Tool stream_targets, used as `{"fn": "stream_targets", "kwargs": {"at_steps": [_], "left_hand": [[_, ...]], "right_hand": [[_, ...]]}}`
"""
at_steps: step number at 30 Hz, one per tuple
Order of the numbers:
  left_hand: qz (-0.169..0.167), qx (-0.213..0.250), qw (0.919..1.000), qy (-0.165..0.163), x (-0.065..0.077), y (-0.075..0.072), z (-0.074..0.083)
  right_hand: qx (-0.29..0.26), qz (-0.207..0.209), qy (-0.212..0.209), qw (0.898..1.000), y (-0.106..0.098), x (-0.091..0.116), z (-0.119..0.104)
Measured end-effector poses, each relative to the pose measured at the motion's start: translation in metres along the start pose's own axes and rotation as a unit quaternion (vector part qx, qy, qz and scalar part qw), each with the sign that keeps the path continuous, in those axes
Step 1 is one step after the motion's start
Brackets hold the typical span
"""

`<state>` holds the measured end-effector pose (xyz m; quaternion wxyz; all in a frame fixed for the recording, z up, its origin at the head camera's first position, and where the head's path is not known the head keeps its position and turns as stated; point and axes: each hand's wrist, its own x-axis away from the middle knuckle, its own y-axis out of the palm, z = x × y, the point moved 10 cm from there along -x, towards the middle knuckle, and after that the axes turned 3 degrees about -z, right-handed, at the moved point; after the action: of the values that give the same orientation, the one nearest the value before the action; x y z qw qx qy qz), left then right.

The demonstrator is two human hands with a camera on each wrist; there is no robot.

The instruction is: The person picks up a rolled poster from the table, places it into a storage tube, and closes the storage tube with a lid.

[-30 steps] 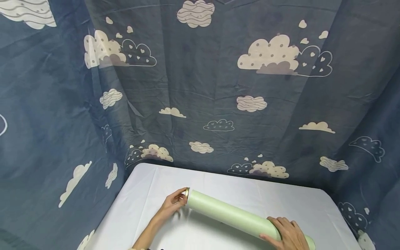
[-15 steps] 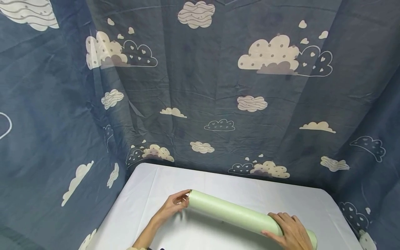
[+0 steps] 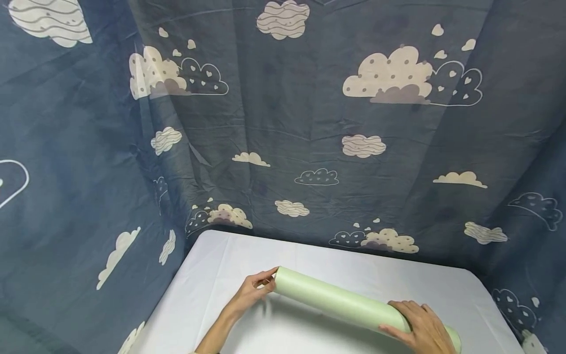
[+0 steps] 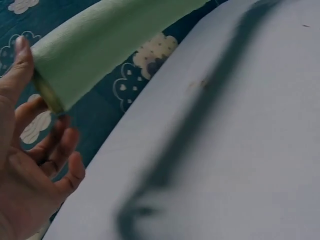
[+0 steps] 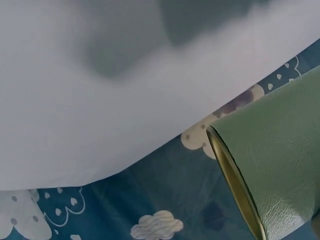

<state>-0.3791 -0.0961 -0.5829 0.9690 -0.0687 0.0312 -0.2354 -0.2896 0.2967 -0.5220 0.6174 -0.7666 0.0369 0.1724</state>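
Observation:
A long pale green tube (image 3: 336,297) is held slantwise over the white table in the head view, its left end farther back. My left hand (image 3: 252,295) pinches a gold-coloured round cap (image 4: 48,95) between thumb and fingers, right at that end. In the left wrist view the cap sits flush against the tube's edge, its other fingers loosely bent below. Near the other end, my right hand (image 3: 422,327) grips the tube from above, thumb on the near side. The right wrist view shows that end with a gold rim (image 5: 235,185); the right hand is mostly hidden there.
The white-covered table (image 3: 234,253) has a rounded back edge. Behind it and at both sides hang dark blue curtains (image 3: 309,118) printed with pale clouds. Shadows of the tube and hands fall across the tabletop.
A second ago the gold cap stood slightly apart from the tube's left end; my left hand has brought it against the tube. The right hand keeps its grip. The head view has shifted slightly.

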Motion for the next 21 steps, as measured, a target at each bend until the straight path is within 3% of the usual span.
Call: {"fn": "stream_targets", "kwargs": {"at_steps": [3,7,11,16,21], "left_hand": [[-0.045,0.001,0.9987,0.021,0.001,0.006,0.011],[-0.098,0.054,0.9931,0.034,0.009,0.008,0.018],[-0.093,0.093,0.9909,0.028,0.015,0.007,0.013],[-0.074,0.103,0.9911,0.040,0.015,0.011,0.011],[-0.085,0.047,0.9945,0.039,0.018,0.010,0.013]], "right_hand": [[-0.009,-0.038,0.020,0.999,-0.001,0.000,0.008],[-0.030,-0.042,0.009,0.999,-0.005,-0.002,0.007],[-0.045,-0.012,-0.020,0.999,-0.009,-0.004,-0.001],[-0.050,-0.010,-0.009,0.999,-0.007,-0.003,0.000],[-0.040,-0.018,-0.005,0.999,-0.008,-0.001,0.000]]}}
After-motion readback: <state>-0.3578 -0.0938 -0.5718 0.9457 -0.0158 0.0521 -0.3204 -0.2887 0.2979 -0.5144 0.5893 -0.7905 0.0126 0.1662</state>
